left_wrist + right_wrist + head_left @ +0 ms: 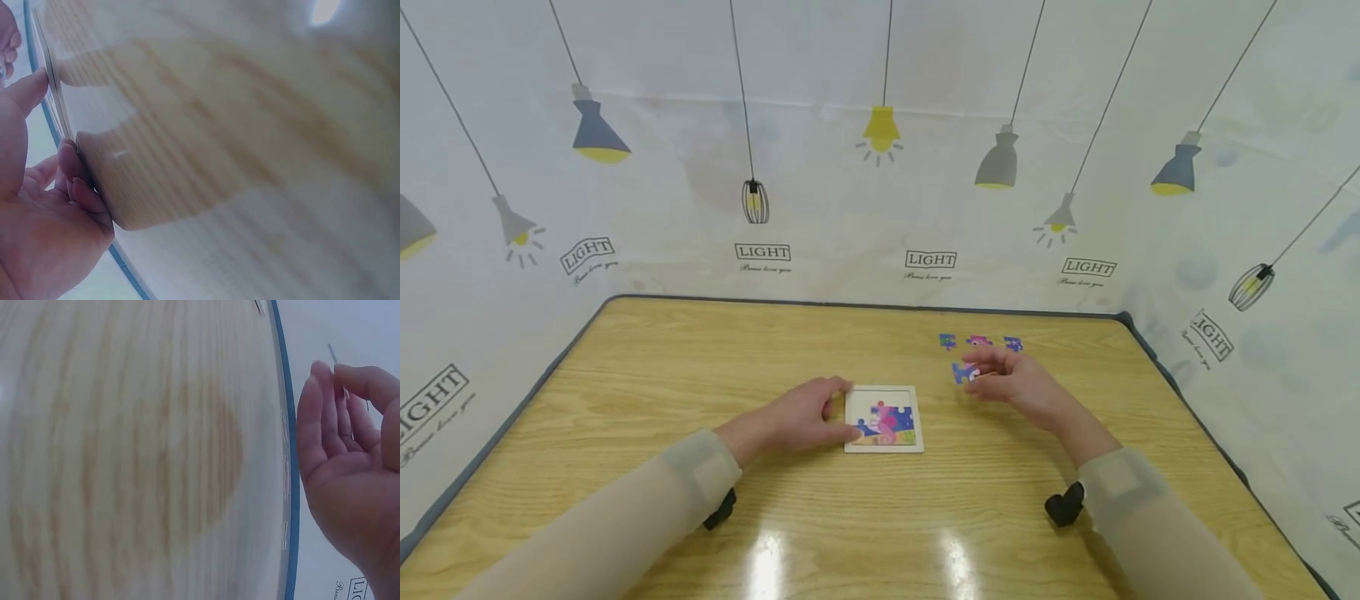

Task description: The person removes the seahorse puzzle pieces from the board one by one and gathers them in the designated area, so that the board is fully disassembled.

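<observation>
A square puzzle tray (883, 448) with a pale frame lies on the table, partly filled with blue and pink jigsaw pieces. My left hand (801, 417) holds its left side, thumb over the lower left part and fingers at the upper left corner. In the left wrist view the fingers of the left hand (56, 231) are curled at the tray's thin edge (59, 103). My right hand (1018, 387) pinches a blue and pink puzzle piece (961, 373) between thumb and fingers, above the table. The right wrist view shows that puzzle piece (332, 353) edge-on at the fingertips of the right hand (350, 456).
Beyond the right hand, three loose pieces lie in a row: a blue-green piece (947, 341), a pink piece (978, 341) and a blue piece (1013, 343). The wooden table (715, 342) has a dark edge against a lamp-printed wall covering (820, 167).
</observation>
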Available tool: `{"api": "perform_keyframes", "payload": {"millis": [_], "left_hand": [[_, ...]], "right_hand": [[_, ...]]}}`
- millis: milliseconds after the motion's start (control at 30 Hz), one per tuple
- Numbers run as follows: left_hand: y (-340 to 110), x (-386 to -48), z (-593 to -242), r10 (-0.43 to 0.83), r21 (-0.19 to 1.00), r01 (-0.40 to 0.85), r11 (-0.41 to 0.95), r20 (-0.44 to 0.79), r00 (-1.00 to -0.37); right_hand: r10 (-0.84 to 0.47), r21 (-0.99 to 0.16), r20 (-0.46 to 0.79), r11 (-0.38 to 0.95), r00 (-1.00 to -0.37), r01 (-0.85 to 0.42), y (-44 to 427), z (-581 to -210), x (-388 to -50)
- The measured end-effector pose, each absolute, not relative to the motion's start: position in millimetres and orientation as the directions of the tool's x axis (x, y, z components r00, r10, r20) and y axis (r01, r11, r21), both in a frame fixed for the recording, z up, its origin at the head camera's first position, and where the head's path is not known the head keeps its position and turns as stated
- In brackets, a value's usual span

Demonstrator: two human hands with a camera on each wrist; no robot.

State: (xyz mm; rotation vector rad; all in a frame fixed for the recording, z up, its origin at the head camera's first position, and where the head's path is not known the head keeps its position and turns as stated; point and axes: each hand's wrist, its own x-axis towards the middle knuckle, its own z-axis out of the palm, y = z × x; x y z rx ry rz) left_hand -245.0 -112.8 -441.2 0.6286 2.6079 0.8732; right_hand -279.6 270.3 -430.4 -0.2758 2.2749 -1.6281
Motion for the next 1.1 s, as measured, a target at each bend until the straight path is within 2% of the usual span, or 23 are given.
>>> {"api": "perform_keyframes", "payload": {"millis": [467, 800, 1100], "left_hand": [[-111.1, -244.9, -440.5, 0.51, 0.612, 0.322, 0.722, -0.158, -0.845], [-110.8, -245.0, -443.3, 0.503, 0.61, 0.317, 0.726, -0.157, -0.85], [-111.3, -243.3, -439.0, 0.499, 0.613, 0.309, 0.727, -0.162, -0.852]], "right_hand": [[-0.272, -0.793, -0.23, 0.608, -0.934, 0.018, 270.2, -439.5, -301.3], [-0.237, -0.756, -0.221, 0.655, -0.946, 0.012, 265.2, -446.3, -313.5], [-0.197, -0.764, -0.258, 0.64, -0.946, 0.075, 266.8, -447.8, -315.6]]}}
